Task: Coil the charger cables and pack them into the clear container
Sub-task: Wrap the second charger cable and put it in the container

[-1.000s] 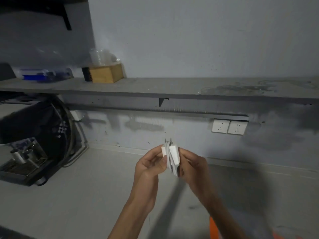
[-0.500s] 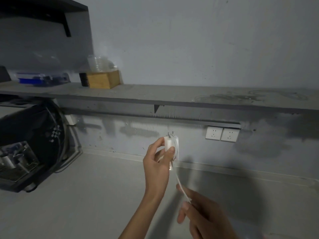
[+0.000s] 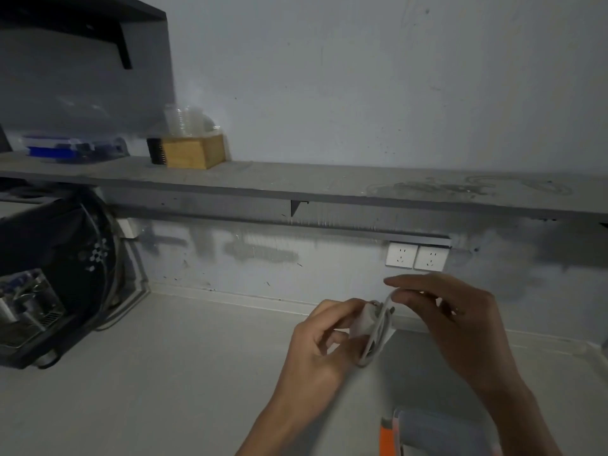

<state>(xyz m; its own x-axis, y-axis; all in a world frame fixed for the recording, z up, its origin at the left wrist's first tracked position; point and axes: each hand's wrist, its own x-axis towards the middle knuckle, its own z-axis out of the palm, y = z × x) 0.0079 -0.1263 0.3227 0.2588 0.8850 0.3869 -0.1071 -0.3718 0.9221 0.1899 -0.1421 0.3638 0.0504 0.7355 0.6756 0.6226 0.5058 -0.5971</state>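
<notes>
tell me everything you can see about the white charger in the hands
The white charger is a small, blocky plastic-looking adapter with its thin white cable looped around it in several turns. It is held above the pale counter, clear of the surface. The left hand grips the block, while the right hand pinches the cable at the top of the loops.

A long grey shelf [image 3: 296, 182] runs along the wall. On its left part stands a wooden box [image 3: 194, 152] with clear plastic cups [image 3: 187, 118] stacked in it, and farther left lies a blue tray [image 3: 65, 149]. Under the shelf, two white sockets [image 3: 416, 257] sit side by side on the wall. A black coffee machine [image 3: 42, 274] stands at the left on the pale surface [image 3: 164, 373]. An orange-edged object [image 3: 388, 436] shows at the bottom edge. A dark bracket [image 3: 121, 47] hangs upper left.
</notes>
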